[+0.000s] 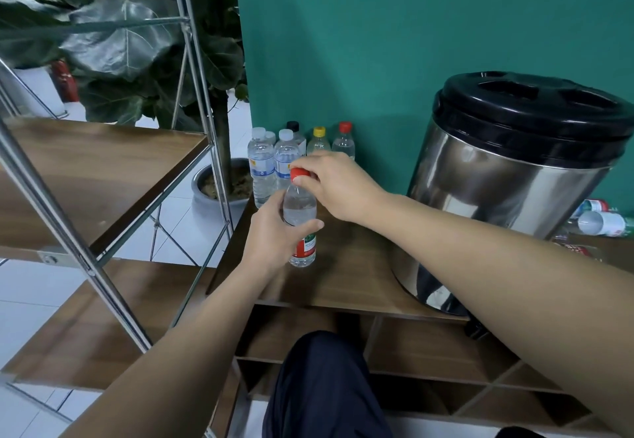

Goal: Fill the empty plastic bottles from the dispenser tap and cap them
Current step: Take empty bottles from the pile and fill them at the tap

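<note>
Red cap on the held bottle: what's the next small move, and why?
Probably twist the red cap tight: the right hand pinches it atop the bottle, which the left hand grips upright on the table, seemingly already filled.

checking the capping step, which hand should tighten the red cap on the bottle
Right. The right hand already pinches the red cap, while the left hand grips the bottle to steady it on the table.

Soft, even indoor light, glare streaks on the steel dispenser (507, 176), wide-angle bending and slight blur at edges.
</note>
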